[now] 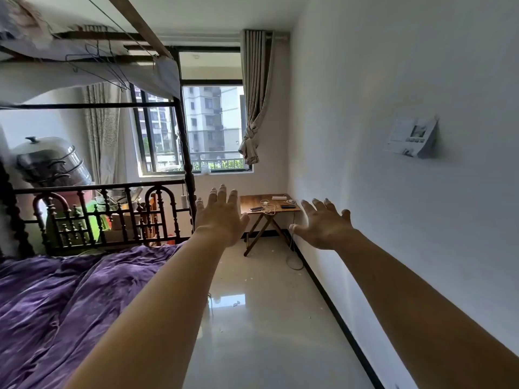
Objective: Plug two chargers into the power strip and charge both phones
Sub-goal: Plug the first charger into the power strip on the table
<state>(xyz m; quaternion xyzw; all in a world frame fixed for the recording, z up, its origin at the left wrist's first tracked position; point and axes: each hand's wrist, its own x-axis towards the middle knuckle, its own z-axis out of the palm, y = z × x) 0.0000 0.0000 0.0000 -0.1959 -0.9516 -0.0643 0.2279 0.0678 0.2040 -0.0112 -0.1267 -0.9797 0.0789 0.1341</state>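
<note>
Both arms stretch straight forward, backs of the hands up — the left hand (220, 217) and right hand (323, 226) have fingers spread and hold nothing. Well beyond the fingertips stands the small wooden bench (247, 204) (in the far corner), carrying the power strip (278, 197), two phones (256, 209) and tangled charger cables (268, 207).

One head-worn wide-angle view looks forward and slightly down along the room from standing height. The folding table (269, 210) stands far off in the corner under the window (196, 127), with the bed (70, 299) close at lower left.
</note>
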